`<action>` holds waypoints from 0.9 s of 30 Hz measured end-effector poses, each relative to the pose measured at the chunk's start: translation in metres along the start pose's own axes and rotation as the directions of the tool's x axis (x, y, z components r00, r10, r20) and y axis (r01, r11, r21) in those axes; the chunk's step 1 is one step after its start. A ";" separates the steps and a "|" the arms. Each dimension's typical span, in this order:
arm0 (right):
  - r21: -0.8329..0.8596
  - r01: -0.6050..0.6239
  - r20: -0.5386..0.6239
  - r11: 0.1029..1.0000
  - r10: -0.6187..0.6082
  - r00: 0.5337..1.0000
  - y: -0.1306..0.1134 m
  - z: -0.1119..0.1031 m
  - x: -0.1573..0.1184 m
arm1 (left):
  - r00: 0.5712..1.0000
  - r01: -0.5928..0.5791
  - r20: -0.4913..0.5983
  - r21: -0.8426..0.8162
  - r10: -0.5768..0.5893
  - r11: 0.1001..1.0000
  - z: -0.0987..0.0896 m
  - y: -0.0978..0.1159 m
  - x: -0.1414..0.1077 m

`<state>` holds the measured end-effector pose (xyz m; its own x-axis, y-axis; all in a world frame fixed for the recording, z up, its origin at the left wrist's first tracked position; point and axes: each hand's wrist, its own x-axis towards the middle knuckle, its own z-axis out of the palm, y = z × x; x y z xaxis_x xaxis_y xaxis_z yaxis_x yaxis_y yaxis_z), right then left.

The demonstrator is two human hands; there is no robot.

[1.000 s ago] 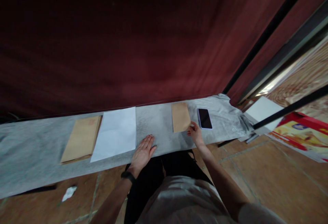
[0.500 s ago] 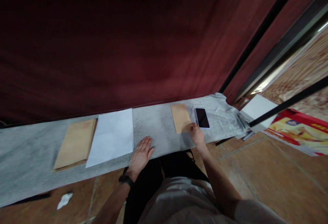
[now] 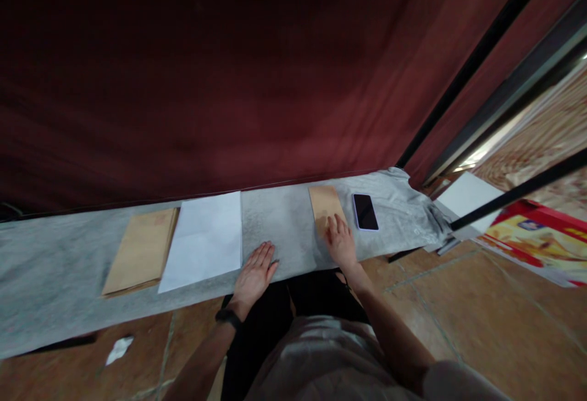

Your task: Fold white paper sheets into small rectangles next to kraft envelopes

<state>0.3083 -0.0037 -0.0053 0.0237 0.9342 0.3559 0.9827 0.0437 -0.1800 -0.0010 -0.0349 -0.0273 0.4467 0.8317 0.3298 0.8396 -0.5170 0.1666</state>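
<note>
My left hand (image 3: 255,274) lies flat on the grey cloth-covered table (image 3: 284,224), fingers stretched out, just right of a stack of white paper (image 3: 204,239). My right hand (image 3: 340,241) rests with fingers spread over the near part of a small brown envelope (image 3: 323,198) and hides its lower right portion. To the right of that envelope lies a phone (image 3: 365,212) with a dark screen and a pale edge. Left of the white paper is a stack of larger brown envelopes (image 3: 140,251), partly tucked against the sheets.
A dark red curtain (image 3: 257,107) hangs behind the table. Black poles (image 3: 477,46) stand at the right. A red and yellow box (image 3: 541,239) and a white box (image 3: 470,199) are on the right. A crumpled white tissue (image 3: 119,350) lies on the tiled floor.
My right hand has moved left from the small envelope's lower right corner onto its surface, and its curled fingers have spread. The left hand stays flat in place.
</note>
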 end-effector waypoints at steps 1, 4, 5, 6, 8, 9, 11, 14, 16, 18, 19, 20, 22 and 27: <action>0.008 0.038 0.002 0.999 -0.038 0.999 -0.004 0.004 -0.003 | 1.000 0.001 0.000 0.001 -0.001 1.000 0.001 0.000 0.000; 0.002 0.078 0.017 0.997 -0.078 0.997 -0.010 0.016 -0.012 | 1.000 0.011 0.012 0.006 -0.011 1.000 0.001 0.002 -0.001; -0.001 0.080 0.020 0.997 -0.080 0.997 -0.010 0.019 -0.015 | 1.000 0.016 0.020 0.010 -0.016 1.000 0.000 0.003 -0.001; -0.003 0.081 0.021 0.997 -0.081 0.997 -0.010 0.021 -0.017 | 0.999 0.017 0.029 0.014 -0.017 1.000 -0.001 0.005 -0.001; 0.006 0.081 0.023 0.997 -0.081 0.996 -0.008 0.025 -0.020 | 0.999 0.024 0.038 0.032 -0.025 0.999 -0.006 0.007 -0.002; 0.012 0.080 0.024 0.997 -0.080 0.997 -0.007 0.027 -0.021 | 0.999 0.034 0.033 0.046 -0.036 0.998 -0.008 0.007 -0.002; 0.021 0.076 0.022 0.997 -0.076 0.997 -0.005 0.030 -0.021 | 0.994 0.110 -0.024 0.086 -0.109 0.990 -0.013 0.005 -0.005; 0.017 0.080 0.017 0.997 -0.081 0.997 -0.005 0.034 -0.022 | 0.918 0.368 -0.212 0.140 -0.335 0.919 -0.021 -0.007 -0.015; 0.002 0.085 0.005 0.996 -0.085 0.996 -0.005 0.035 -0.022 | 0.836 0.523 -0.290 0.158 -0.466 0.838 -0.025 -0.017 -0.025; -0.015 0.096 -0.009 0.995 -0.096 0.995 -0.004 0.035 -0.022 | 0.806 0.587 -0.245 0.206 -0.540 0.783 -0.029 -0.024 -0.037; -0.023 0.103 -0.014 0.994 -0.104 0.995 -0.004 0.035 -0.022 | 0.808 0.589 -0.188 0.243 -0.558 0.771 -0.031 -0.026 -0.041; -0.031 0.111 -0.018 0.993 -0.112 0.994 -0.004 0.035 -0.022 | 0.813 0.579 -0.126 0.283 -0.569 0.764 -0.034 -0.026 -0.045; -0.043 0.121 -0.026 0.992 -0.122 0.992 -0.003 0.035 -0.022 | 0.816 0.548 -0.024 0.351 -0.578 0.759 -0.039 -0.024 -0.049; -0.065 0.125 -0.055 0.990 -0.129 0.990 -0.003 0.036 -0.023 | 0.803 0.497 0.132 0.387 -0.581 0.776 -0.056 -0.016 -0.048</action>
<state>0.2986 -0.0128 -0.0463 -0.0933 0.9000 0.4258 0.9877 0.1374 -0.0740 -0.0531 -0.0777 0.0060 -0.0879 0.9951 0.0452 0.9936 0.0908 -0.0667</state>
